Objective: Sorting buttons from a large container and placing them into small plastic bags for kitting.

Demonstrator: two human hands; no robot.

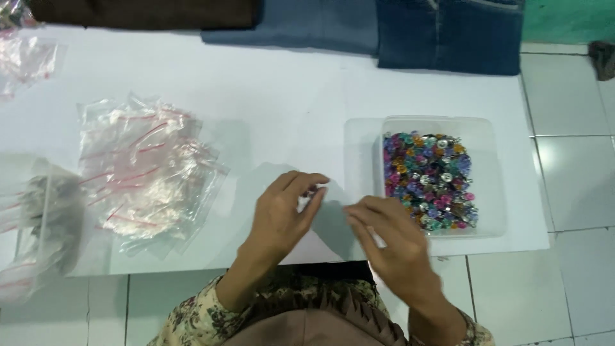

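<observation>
Clear plastic, thin and nearly invisible against the white sheet, seems to stretch between the two hands: a small zip bag [333, 206], as far as the blur allows. The left hand [282, 214] pinches one edge with thumb and fingertips closed on it; something small and glinting sits at those fingertips, too blurred to name. The right hand [394, 247] is smeared with motion, its fingers extended toward the bag's other edge, and whether they grip it I cannot tell.

Just right of the hands sits a clear plastic tub [490, 179] with a heap of small colourful beads [430, 181] in purple, pink, orange and green; it looks well filled, so much of the sorting appears left. To the left lies a loose pile of empty zip bags [144, 170] with red seal strips, also large. Further left, at the frame's edge, more bags [41, 218] hold something dark, possibly finished ones. Folded denim [448, 35] lies along the far edge of the white sheet [288, 96].
</observation>
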